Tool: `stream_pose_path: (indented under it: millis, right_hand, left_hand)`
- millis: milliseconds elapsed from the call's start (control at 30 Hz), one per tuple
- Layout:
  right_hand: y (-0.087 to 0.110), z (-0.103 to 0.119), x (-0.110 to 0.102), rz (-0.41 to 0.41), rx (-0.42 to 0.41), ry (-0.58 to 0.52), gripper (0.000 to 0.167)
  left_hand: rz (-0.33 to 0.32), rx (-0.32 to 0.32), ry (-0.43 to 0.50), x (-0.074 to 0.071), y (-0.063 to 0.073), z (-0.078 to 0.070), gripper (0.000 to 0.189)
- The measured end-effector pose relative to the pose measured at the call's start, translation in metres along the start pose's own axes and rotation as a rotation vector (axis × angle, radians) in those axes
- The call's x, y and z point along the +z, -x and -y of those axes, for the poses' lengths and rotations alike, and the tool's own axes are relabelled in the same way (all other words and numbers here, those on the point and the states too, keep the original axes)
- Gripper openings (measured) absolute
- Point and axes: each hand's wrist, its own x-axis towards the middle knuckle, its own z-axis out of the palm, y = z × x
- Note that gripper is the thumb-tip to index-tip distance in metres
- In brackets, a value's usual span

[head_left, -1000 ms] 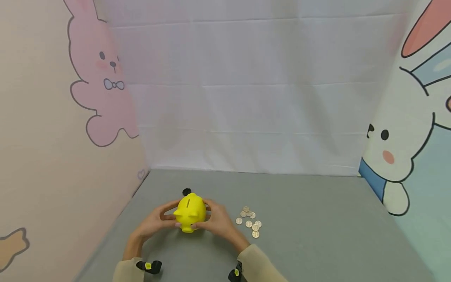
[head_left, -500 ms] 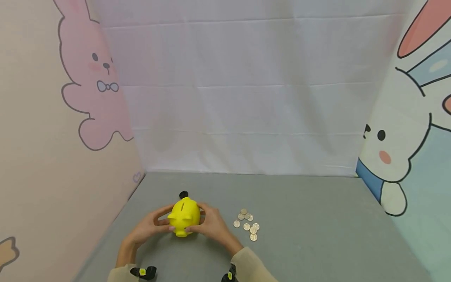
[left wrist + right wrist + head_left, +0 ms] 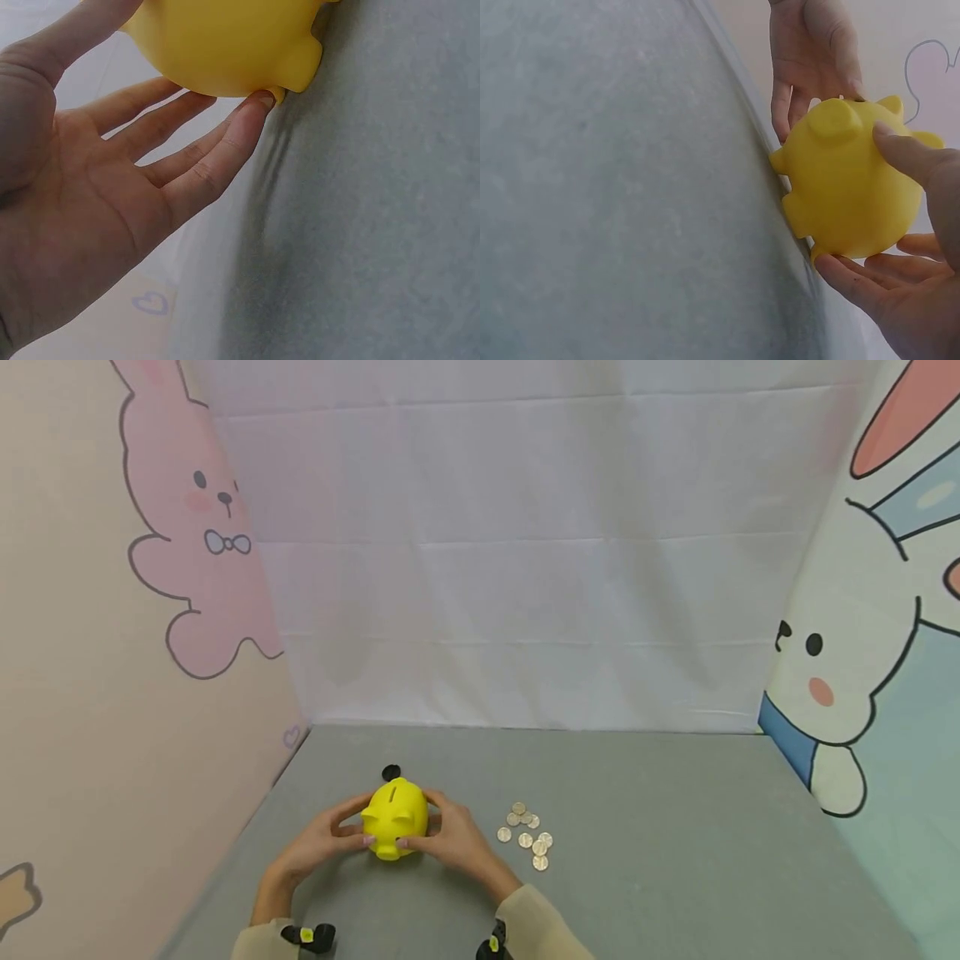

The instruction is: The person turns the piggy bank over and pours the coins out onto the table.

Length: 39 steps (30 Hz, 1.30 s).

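A yellow piggy bank (image 3: 393,820) faces me on the grey tabletop, its coin slot on top and its snout toward my side. My left hand (image 3: 318,843) holds its left flank, thumb by the snout and fingers reaching behind. The opposite flank is gripped by my right hand (image 3: 454,838), with the thumb beside the face. In the right wrist view, that thumb (image 3: 911,154) lies across the front of the piggy bank (image 3: 851,180) and the fingers curve around its rear. Its stubby feet are down at the table surface in that view.
Several coins (image 3: 526,841) lie loosely grouped to the right of my right hand. Just behind the piggy bank is a small black round piece (image 3: 392,772). A white cloth (image 3: 525,610) hangs at the table's far edge, with cartoon-printed walls on both sides.
Both hands and the piggy bank have shifted slightly left relative to the coins, with the grip kept. The head view has also moved a little.
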Motion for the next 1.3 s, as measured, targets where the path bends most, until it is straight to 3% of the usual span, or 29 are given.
stream_pose_path:
  millis: [500,867,1100,1300]
  right_hand:
    - [0.002,0.002,-0.003,0.026,0.029,0.058,0.088]
    - [0.005,0.003,-0.007,0.063,0.039,0.082,0.089]
    - [0.014,0.016,-0.032,0.054,0.044,0.241,0.093]
    - [0.028,0.017,-0.080,0.039,0.022,0.288,0.092]
  left_hand:
    - [0.019,0.017,-0.001,0.001,-0.001,-0.001,0.081]
    - [-0.010,0.015,-0.032,0.003,0.002,0.001,0.079]
    - [-0.118,-0.013,-0.075,-0.007,0.014,-0.019,0.074]
    - [-0.192,-0.050,-0.201,-0.008,0.020,-0.047,0.072]
